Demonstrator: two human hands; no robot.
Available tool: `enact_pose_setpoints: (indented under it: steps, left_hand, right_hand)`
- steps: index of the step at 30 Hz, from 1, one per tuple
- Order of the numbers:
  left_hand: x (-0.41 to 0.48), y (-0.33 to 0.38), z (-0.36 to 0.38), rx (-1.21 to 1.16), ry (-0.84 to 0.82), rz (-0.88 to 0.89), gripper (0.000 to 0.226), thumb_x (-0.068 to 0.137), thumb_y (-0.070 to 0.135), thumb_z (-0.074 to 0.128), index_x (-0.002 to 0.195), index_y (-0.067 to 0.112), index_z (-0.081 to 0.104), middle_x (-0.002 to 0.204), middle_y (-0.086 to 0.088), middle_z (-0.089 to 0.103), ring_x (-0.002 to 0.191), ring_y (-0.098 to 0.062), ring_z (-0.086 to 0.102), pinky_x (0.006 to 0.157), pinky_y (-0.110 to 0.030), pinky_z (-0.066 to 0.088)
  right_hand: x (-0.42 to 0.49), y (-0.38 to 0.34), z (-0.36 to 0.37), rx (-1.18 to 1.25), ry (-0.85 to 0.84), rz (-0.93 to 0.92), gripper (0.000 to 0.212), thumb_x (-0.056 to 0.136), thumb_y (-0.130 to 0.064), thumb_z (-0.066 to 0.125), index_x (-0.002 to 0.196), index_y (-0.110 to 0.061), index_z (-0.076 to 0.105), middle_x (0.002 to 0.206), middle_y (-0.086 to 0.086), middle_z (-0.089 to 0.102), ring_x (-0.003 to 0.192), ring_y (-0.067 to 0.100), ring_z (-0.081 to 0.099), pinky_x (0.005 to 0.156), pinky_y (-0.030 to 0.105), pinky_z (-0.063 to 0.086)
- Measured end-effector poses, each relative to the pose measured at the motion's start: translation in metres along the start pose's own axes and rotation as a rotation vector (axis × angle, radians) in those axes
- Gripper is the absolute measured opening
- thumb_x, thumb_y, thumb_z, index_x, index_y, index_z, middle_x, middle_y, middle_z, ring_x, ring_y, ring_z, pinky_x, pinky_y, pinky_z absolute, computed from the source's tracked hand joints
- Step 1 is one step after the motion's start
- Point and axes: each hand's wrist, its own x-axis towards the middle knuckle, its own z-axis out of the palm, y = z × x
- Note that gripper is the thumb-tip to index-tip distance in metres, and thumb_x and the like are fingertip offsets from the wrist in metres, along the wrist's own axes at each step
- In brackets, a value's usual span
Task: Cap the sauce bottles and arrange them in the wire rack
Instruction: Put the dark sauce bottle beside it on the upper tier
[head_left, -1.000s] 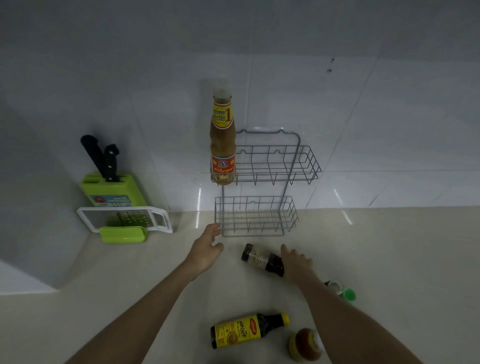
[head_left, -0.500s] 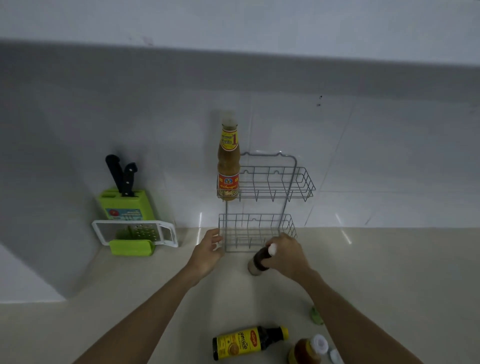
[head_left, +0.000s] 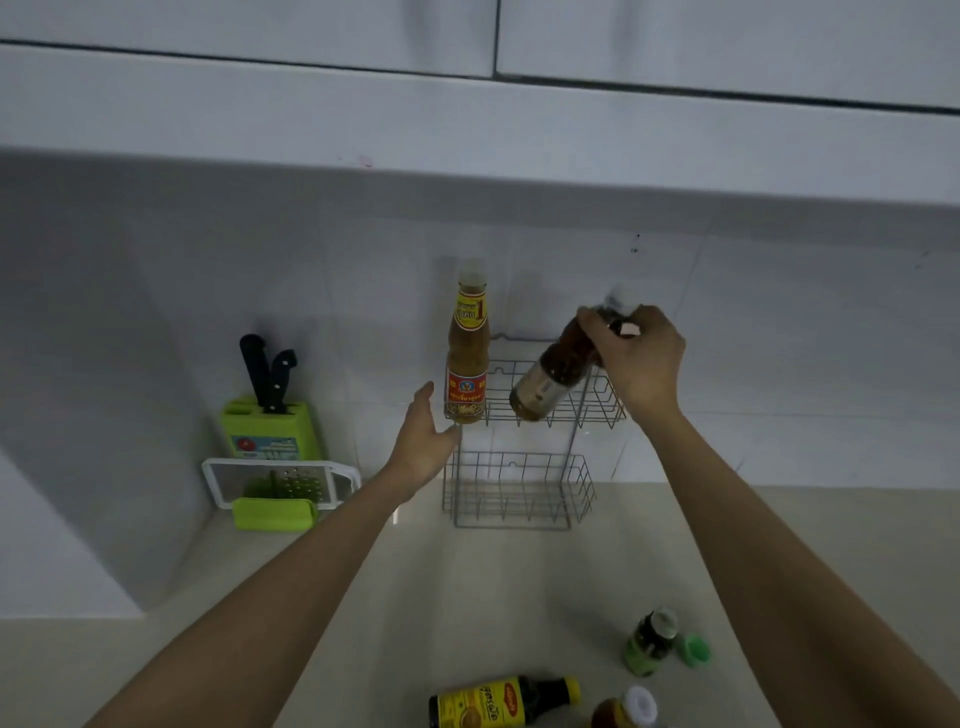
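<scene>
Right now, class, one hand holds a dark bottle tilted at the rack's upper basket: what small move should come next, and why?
Probably bring the dark bottle upright and lower it into the upper basket, right of the tall bottle standing there. The right hand grips it near the neck, base angled over open space, while the left hand is open by the rack's left edge.

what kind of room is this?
Most likely a home kitchen: a tiled wall above a pale counter, a green knife block with a grater beside it, and a wire rack holding a sauce bottle.
</scene>
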Motion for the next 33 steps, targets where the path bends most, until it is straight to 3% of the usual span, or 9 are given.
enact_pose_setpoints:
  steps: [6, 9, 12, 18, 21, 24, 28, 31, 33]
  left_hand:
    - [0.016, 0.023, 0.001, -0.062, -0.064, 0.059, 0.084, 0.089, 0.015, 0.066, 0.153, 0.021, 0.010, 0.155, -0.001, 0.031, 0.135, -0.020, 0.039, 0.100, -0.023, 0.032]
    - [0.021, 0.018, 0.006, -0.100, -0.051, 0.087, 0.083, 0.088, 0.010, 0.065, 0.151, 0.023, 0.013, 0.141, 0.001, 0.045, 0.113, -0.011, 0.045, 0.088, -0.021, 0.036]
    - [0.025, 0.014, 0.010, -0.135, -0.022, 0.105, 0.082, 0.086, 0.006, 0.067, 0.149, 0.023, 0.016, 0.125, 0.008, 0.044, 0.113, -0.012, 0.047, 0.082, -0.019, 0.040]
    - [0.028, 0.006, 0.012, -0.133, 0.004, 0.141, 0.080, 0.086, 0.007, 0.068, 0.147, 0.022, 0.018, 0.121, 0.012, 0.042, 0.108, -0.007, 0.045, 0.077, -0.011, 0.038]
    - [0.032, 0.001, 0.011, -0.119, -0.012, 0.135, 0.081, 0.085, 0.006, 0.068, 0.147, 0.025, 0.018, 0.120, 0.014, 0.044, 0.110, -0.007, 0.046, 0.084, -0.017, 0.040]
    - [0.033, -0.002, 0.011, -0.119, -0.008, 0.126, 0.082, 0.084, 0.004, 0.068, 0.147, 0.026, 0.019, 0.115, 0.018, 0.046, 0.108, -0.006, 0.047, 0.089, -0.024, 0.039]
    - [0.033, -0.004, 0.014, -0.113, 0.012, 0.146, 0.082, 0.084, 0.005, 0.067, 0.147, 0.027, 0.018, 0.118, 0.015, 0.047, 0.106, -0.008, 0.050, 0.086, -0.022, 0.039]
    - [0.033, -0.005, 0.015, -0.119, 0.013, 0.144, 0.083, 0.084, 0.004, 0.067, 0.147, 0.026, 0.018, 0.119, 0.015, 0.046, 0.107, -0.007, 0.049, 0.079, -0.014, 0.040]
    - [0.033, -0.005, 0.014, -0.116, 0.004, 0.145, 0.082, 0.085, 0.003, 0.066, 0.147, 0.026, 0.018, 0.118, 0.015, 0.045, 0.106, -0.006, 0.048, 0.077, -0.011, 0.039]
  right_hand:
    - [0.008, -0.003, 0.045, -0.095, 0.028, -0.122, 0.031, 0.078, -0.044, 0.073, 0.086, -0.014, 0.066, 0.079, -0.008, 0.064, 0.071, 0.007, 0.060, 0.059, 0.016, 0.045]
    - [0.011, 0.013, 0.067, -0.204, -0.081, -0.149, 0.039, 0.077, -0.051, 0.071, 0.086, -0.013, 0.065, 0.080, -0.003, 0.070, 0.069, 0.013, 0.064, 0.059, 0.025, 0.051]
    - [0.016, 0.017, 0.082, -0.336, -0.153, -0.143, 0.047, 0.077, -0.062, 0.065, 0.090, -0.017, 0.065, 0.086, 0.001, 0.073, 0.076, 0.021, 0.067, 0.067, 0.036, 0.057]
    - [0.020, 0.005, 0.089, -0.514, -0.365, -0.069, 0.061, 0.085, -0.073, 0.039, 0.065, -0.017, 0.047, 0.074, 0.004, 0.056, 0.067, 0.020, 0.054, 0.064, 0.030, 0.037]
    - [0.017, 0.022, 0.082, -0.163, -0.595, 0.110, 0.053, 0.091, -0.065, 0.037, 0.095, -0.018, 0.060, 0.094, 0.003, 0.064, 0.085, 0.016, 0.060, 0.071, 0.029, 0.043]
    - [0.015, 0.046, 0.074, 0.087, -0.800, 0.307, 0.046, 0.086, -0.040, 0.059, 0.128, -0.024, 0.048, 0.121, 0.002, 0.063, 0.105, 0.017, 0.061, 0.091, 0.036, 0.050]
    - [0.014, 0.064, 0.079, -0.097, -0.718, 0.142, 0.054, 0.083, -0.040, 0.070, 0.131, -0.022, 0.053, 0.122, 0.003, 0.063, 0.110, 0.020, 0.060, 0.094, 0.041, 0.052]
    - [0.008, 0.063, 0.085, -0.279, -0.586, 0.004, 0.065, 0.075, -0.055, 0.072, 0.124, -0.016, 0.058, 0.108, -0.002, 0.066, 0.094, 0.012, 0.060, 0.067, 0.019, 0.046]
    - [0.003, 0.062, 0.091, -0.315, -0.513, 0.018, 0.071, 0.071, -0.061, 0.073, 0.122, -0.015, 0.055, 0.103, -0.003, 0.063, 0.088, 0.012, 0.058, 0.057, 0.017, 0.038]
